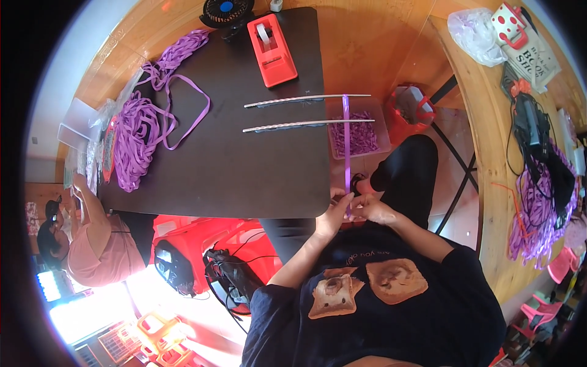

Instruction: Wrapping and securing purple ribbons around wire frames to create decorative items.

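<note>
A purple ribbon [347, 153] runs straight from two thin rods down to my hands in front of my lap. The far rod [354, 95] and the near rod [361, 122] lie side by side, their right ends sticking out past the table edge. The ribbon crosses both rods. My left hand [332, 218] is closed, thumb and fingers pinching the lower part of the ribbon. Right beside it, my right hand [374, 209] is closed on the ribbon too. The fingertips overlap, so the ribbon's end is partly hidden.
A clear tub [385, 139] of short purple pieces sits below the rods. On the dark table [214, 171] are a red tape dispenser [273, 54], a black fan [225, 13] and heaped purple ribbon [136, 137]. Another person [101, 251] works at left. A wooden counter [489, 183] stands right.
</note>
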`<act>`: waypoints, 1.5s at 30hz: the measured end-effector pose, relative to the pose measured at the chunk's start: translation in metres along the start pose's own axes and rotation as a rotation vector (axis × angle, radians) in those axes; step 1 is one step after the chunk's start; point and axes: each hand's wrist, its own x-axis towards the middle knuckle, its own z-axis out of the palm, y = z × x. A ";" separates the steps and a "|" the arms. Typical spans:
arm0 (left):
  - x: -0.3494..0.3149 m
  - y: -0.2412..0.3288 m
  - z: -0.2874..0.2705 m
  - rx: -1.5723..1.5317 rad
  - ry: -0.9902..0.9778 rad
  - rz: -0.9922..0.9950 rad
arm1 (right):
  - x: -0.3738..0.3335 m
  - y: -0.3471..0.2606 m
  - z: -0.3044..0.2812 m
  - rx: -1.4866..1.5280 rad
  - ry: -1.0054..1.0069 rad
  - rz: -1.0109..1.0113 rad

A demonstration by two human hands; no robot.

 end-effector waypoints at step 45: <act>0.009 0.039 -0.003 -0.557 0.007 -0.246 | -0.021 -0.024 0.031 -0.032 0.016 0.115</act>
